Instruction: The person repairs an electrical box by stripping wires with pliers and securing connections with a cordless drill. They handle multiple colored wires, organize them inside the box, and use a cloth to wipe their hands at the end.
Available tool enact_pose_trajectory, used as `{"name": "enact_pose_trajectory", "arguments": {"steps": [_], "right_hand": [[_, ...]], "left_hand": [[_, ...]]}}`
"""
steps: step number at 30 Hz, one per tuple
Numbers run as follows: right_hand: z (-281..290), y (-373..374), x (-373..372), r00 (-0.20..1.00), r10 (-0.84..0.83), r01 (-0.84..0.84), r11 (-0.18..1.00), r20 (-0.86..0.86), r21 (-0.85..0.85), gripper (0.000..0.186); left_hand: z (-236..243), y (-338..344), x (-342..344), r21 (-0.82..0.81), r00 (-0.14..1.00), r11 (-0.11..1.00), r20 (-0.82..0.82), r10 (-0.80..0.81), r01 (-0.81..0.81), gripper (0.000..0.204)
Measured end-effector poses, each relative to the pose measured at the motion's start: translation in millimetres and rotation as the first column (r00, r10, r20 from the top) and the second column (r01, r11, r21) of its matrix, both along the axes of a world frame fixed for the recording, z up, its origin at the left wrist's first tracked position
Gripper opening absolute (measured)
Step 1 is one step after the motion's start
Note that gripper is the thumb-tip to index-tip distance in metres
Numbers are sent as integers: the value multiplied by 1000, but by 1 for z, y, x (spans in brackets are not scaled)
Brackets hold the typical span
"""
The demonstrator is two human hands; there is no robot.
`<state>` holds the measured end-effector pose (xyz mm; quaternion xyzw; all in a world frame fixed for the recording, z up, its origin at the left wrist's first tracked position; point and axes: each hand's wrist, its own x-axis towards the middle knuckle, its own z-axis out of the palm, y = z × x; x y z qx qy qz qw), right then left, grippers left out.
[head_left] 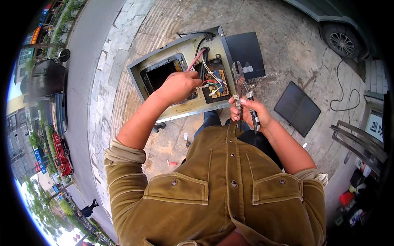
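My left hand (180, 86) reaches into an open metal housing (176, 112), its fingers closed round a pink wire (195, 60) at their tips; the fingertips are partly hidden. Beside it, a small circuit board (217, 84) with red and white wires sits in a dark recess, near a square black opening (158, 76). My right hand (258, 112) grips metal pliers with black-and-grey handles (252, 108), their jaws pointing up along the housing's right edge. A dark panel (242, 49) lies behind that edge.
Another black panel (296, 106) lies on the pavement at right, near a loose cable (338, 110) and a car wheel (340, 41). Small items (186, 139) lie by my feet. A road with a red vehicle (61, 151) and a person (88, 209) runs along the left.
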<state>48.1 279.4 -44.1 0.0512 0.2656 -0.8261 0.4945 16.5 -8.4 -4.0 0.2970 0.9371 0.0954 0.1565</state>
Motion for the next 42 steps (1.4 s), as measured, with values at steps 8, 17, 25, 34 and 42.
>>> {"name": "enact_pose_trajectory", "arguments": {"steps": [8, 17, 25, 34, 42], "right_hand": [[0, -13, 20, 988, 153, -152, 987, -21, 50, 32], [-7, -21, 24, 926, 372, -373, 928, 54, 8, 34], [-16, -47, 15, 944, 298, -281, 951, 144, -126, 40], [-18, -74, 6, 986, 100, -107, 993, 133, 50, 32], [-28, -81, -1, 996, 88, -90, 992, 29, 91, 35]], "left_hand": [[1, -12, -4, -257, 991, 966, -119, -65, 32, 15], [15, -8, -13, 177, 993, 981, 109, 55, -74, 9], [4, 4, -21, 253, 931, 919, 283, 229, -303, 14], [3, 12, -16, 312, 933, 893, 262, 248, -325, 14], [0, 13, -15, 373, 935, 873, 283, 215, -314, 15]]}}
